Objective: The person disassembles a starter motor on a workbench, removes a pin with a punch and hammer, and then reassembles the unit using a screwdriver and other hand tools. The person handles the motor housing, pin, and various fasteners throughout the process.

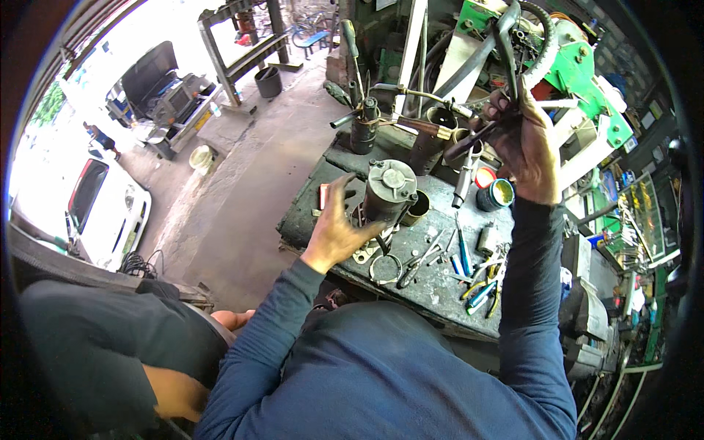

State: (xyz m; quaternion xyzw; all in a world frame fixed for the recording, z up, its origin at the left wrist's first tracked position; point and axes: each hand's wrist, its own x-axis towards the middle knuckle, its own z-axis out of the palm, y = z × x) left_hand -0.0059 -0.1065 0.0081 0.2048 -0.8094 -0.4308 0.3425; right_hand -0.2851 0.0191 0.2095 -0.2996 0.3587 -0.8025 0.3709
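On the dark workbench (433, 290) stands a grey cylindrical motor (391, 183) with a round bolted end cap facing up. My left hand (336, 233) is curved beside its near left side, fingers and thumb spread; whether they touch it I cannot tell. My right hand (526, 147) is raised over the far right of the bench, its fingers closed around a dark, bar-like tool (504, 59). Part of that tool is hidden by the hand. Near the motor's base lie a metal ring (385, 269) and a short open cylinder (418, 207).
Screwdrivers (463, 253), pliers (493, 297) and small parts cover the bench's right side. A blue open can (496, 194) stands behind them. Beyond rises a green and white machine frame (572, 51). At my left is another person's dark-clothed body (95, 352). A white car (110, 213) is outside.
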